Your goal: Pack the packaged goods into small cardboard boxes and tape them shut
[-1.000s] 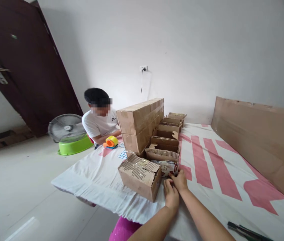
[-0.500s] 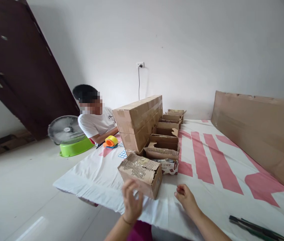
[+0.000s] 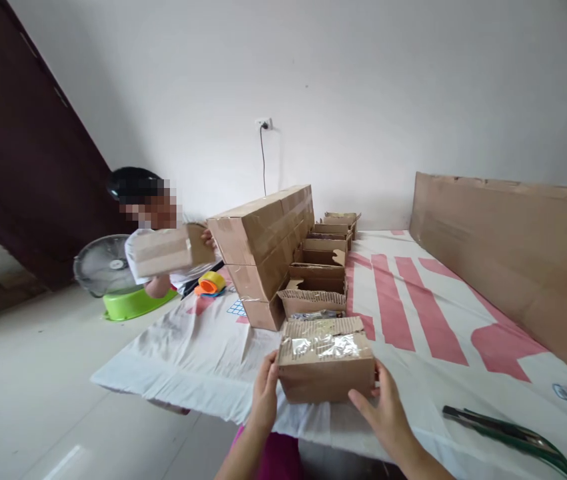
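Note:
A small cardboard box (image 3: 326,381), with clear tape across its top, is at the near edge of the table. My left hand (image 3: 264,395) grips its left end. On its right end is my right hand (image 3: 384,408), with the thumb on the front face and fingertips behind the corner. Just behind it is an open-topped cardboard box (image 3: 308,303), its contents mostly hidden. More open boxes (image 3: 319,255) run back in a row toward the wall.
Stacked closed boxes (image 3: 255,267) stand left of the row. Beyond them a person (image 3: 151,230) holds a cardboard box (image 3: 163,252). Tape rolls (image 3: 209,283) lie near that person. A long green and black tool (image 3: 508,437) lies right. A tall cardboard panel (image 3: 503,260) borders the table.
Both my hands have closed onto the taped box, which is now turned squarely toward me and further right. The other person has raised a box. My view has shifted slightly.

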Motion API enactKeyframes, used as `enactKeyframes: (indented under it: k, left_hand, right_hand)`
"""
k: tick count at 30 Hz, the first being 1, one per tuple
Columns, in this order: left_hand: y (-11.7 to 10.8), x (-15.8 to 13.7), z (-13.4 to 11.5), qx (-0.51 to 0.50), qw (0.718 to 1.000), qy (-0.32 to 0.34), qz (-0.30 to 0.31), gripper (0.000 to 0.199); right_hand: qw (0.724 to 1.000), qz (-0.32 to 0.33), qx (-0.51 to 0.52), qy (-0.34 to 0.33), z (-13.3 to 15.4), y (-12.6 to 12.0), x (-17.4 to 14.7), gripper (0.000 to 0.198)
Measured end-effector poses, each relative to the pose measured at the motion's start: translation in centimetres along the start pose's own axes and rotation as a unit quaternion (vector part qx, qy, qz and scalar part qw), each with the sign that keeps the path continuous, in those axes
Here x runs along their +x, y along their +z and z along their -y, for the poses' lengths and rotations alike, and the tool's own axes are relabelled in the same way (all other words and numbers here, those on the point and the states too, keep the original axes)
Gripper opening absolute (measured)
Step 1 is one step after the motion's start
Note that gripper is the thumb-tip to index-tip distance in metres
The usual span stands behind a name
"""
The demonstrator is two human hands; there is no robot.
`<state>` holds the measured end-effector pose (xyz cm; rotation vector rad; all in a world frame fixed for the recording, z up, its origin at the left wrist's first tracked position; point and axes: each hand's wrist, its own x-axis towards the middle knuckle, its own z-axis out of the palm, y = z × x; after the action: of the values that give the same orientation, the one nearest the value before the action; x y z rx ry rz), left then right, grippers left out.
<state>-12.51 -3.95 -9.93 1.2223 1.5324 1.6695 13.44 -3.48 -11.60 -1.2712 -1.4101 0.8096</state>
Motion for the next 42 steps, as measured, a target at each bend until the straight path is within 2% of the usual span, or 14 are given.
enactKeyframes:
  k: [4,8,10,13,14,16,18,21,25,28,31,34,37,42]
  left_hand:
    - [4.2,-2.7,-1.6,-0.042,0.993,0.03,0.108,0.065]
    - [7.3,-3.7,-2.3,-0.011,0.983,0.02,0.182,0.05]
    - [8.1,-3.7,-2.2,0.01,0.983,0.03,0.18,0.042]
    - [8.6,-3.4,-2.7,0.072,0.986,0.114,0.102,0.035]
    - [8.7,-3.3,-3.2,0.108,0.977,0.169,0.071,0.036]
    - [8.9,-3.2,-4.7,0.186,0.937,0.293,0.048,0.04]
    - [9.4,-3.4,-6.5,0.24,0.886,0.385,0.095,0.041]
    - [10.3,-4.1,-8.2,0.272,0.84,0.433,0.178,0.032]
    - [11.0,-4.8,-8.3,0.274,0.83,0.45,0.184,0.023]
    - [10.8,-4.7,-7.9,0.269,0.83,0.455,0.18,0.022]
    - [10.6,-4.7,-7.6,0.269,0.829,0.457,0.175,0.023]
    - [10.5,-4.8,-7.3,0.274,0.831,0.454,0.17,0.023]
    - [10.5,-4.9,-7.1,0.276,0.832,0.453,0.162,0.024]
    - [10.1,-4.9,-6.7,0.254,0.839,0.454,0.157,0.017]
  right_hand:
    - [0.995,-0.079,-0.054,0.028,-1.6,-5.0,-1.2,0.073]
    - [0.99,-0.104,-0.084,0.053,-4.1,-8.5,-4.0,0.066]
    - [0.99,-0.09,-0.098,0.052,-5.5,-9.7,-5.1,0.062]
    - [0.988,-0.057,-0.145,0.007,-6.8,-12.0,-5.4,0.05]
    - [0.983,-0.053,-0.173,-0.018,-7.1,-12.9,-5.0,0.044]
    - [0.964,-0.061,-0.248,-0.076,-7.6,-15.1,-3.8,0.036]
    - [0.932,-0.072,-0.334,-0.118,-8.3,-17.0,-2.5,0.034]
    - [0.893,-0.05,-0.43,-0.123,-9.8,-18.8,-1.1,0.033]
    - [0.886,-0.006,-0.448,-0.122,-10.5,-19.5,-0.1,0.028]
    - [0.906,-0.053,-0.392,-0.15,-8.0,-19.6,1.3,0.031]
    - [0.913,-0.097,-0.348,-0.192,-2.8,-19.0,3.2,0.031]
    - [0.912,0.037,-0.343,-0.222,3.4,-17.1,4.8,0.033]
    - [0.895,0.172,-0.367,-0.187,8.1,-14.1,5.9,0.031]
    - [0.834,0.3,-0.441,-0.142,10.9,-10.0,7.1,0.031]
